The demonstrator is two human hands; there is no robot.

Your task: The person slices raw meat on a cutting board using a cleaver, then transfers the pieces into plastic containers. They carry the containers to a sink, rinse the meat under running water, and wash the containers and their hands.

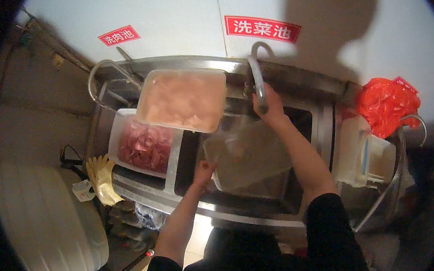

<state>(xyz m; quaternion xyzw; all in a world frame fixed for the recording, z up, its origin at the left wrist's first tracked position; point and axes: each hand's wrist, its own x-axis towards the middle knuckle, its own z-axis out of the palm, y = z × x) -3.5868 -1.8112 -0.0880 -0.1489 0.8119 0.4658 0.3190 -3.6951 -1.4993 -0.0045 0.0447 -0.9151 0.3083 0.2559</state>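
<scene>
In the right basin of a stainless steel sink (174,159) lies a tilted, translucent plastic container (253,158). My left hand (204,173) grips its left edge. My right hand (271,107) is up at the base of the curved metal faucet (258,79), its fingers partly hidden behind the spout; whether they close on the tap is unclear. A plastic tub of pale pink meat (183,99) rests across the back of the sink, left of the faucet. Below it, in the left basin, stands a white tub (115,138) with darker red sliced meat (146,145).
Yellow rubber gloves (101,177) hang at the sink's front left corner, above a large ribbed plastic container (47,221). A looped hose (92,82) enters the left basin. Plastic containers (354,155) and a red plastic bag (388,106) are at the right.
</scene>
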